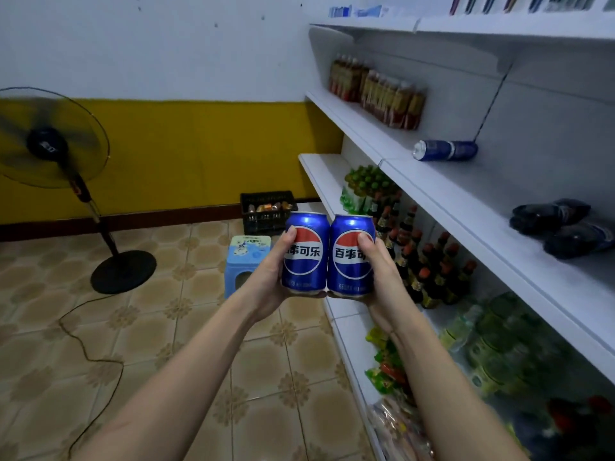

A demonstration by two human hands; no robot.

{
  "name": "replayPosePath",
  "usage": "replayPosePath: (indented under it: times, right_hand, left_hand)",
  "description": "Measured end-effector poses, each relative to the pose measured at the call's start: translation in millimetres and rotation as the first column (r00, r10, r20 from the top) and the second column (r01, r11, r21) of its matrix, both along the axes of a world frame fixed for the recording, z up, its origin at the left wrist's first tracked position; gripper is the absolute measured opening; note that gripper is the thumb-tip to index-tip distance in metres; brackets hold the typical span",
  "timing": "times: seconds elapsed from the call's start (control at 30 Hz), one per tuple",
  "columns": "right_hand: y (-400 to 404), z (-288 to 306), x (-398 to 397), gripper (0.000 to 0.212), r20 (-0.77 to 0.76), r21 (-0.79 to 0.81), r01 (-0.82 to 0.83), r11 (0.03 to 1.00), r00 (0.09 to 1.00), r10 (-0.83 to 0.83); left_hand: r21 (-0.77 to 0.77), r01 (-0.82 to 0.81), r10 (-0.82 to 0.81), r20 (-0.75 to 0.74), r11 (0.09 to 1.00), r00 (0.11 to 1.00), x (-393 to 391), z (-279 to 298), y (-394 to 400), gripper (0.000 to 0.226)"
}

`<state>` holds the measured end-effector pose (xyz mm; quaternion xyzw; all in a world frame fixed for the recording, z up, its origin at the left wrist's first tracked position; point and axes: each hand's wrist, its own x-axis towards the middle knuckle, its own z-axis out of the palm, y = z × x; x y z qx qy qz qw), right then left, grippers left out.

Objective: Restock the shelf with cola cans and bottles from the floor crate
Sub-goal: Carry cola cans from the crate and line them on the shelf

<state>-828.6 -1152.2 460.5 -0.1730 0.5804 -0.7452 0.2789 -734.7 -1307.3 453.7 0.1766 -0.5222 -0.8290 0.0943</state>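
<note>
Cola cans stand upright, side by side and touching: the left can point(304, 252) inside the left hand point(278, 272) grip, the right can point(351, 256) inside the right hand point(377, 277) grip. The shelf point(466, 207) lies right of both grips, nearer the right hand; the crate point(268, 207) sits beyond them.

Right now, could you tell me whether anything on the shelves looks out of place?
Yes: one blue cola can lies on its side on the white upper shelf, alone, while the brown bottles farther along stand upright.
</note>
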Motion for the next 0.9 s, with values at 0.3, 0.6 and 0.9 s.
replayPosePath:
  times: [0.3, 0.6, 0.9]
  right_hand:
    - [-57, 3, -102, 0.047, 0.031, 0.016, 0.148, 0.989, 0.988, -0.149]
    - [-101, 8, -255, 0.065, 0.058, -0.044, 0.206, 0.978, 0.977, -0.203]
    - [-124, 39, -376, 0.062, 0.003, -0.104, 0.302, 0.948, 0.953, -0.303]
  left_hand:
    - [0.017, 0.147, -0.147, 0.001, 0.989, 0.989, -127, -3, -69, 0.067]
    - [-0.073, 0.267, -0.266, 0.017, 0.961, 0.964, -289, 6, -121, 0.084]
    - [-0.076, 0.345, -0.348, -0.033, 0.936, 0.937, -425, 42, -151, 0.106]
